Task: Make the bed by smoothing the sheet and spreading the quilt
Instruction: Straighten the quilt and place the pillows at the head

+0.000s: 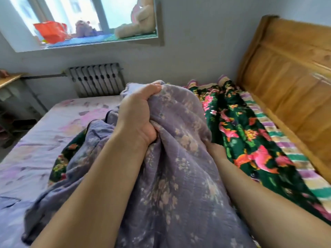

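Quilt (179, 158) fabric, lilac and thin, is bunched mid-bed over the sheet (35, 140) and looks light, soft and limp. A fold is gripped by the left hand (138, 115); the right hand (215, 149), half hidden, cannot be judged. Edges or corners should be taken for spreading.

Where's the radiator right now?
In the head view the radiator is on the far wall, left of centre, below the window and just beyond the far edge of the bed.
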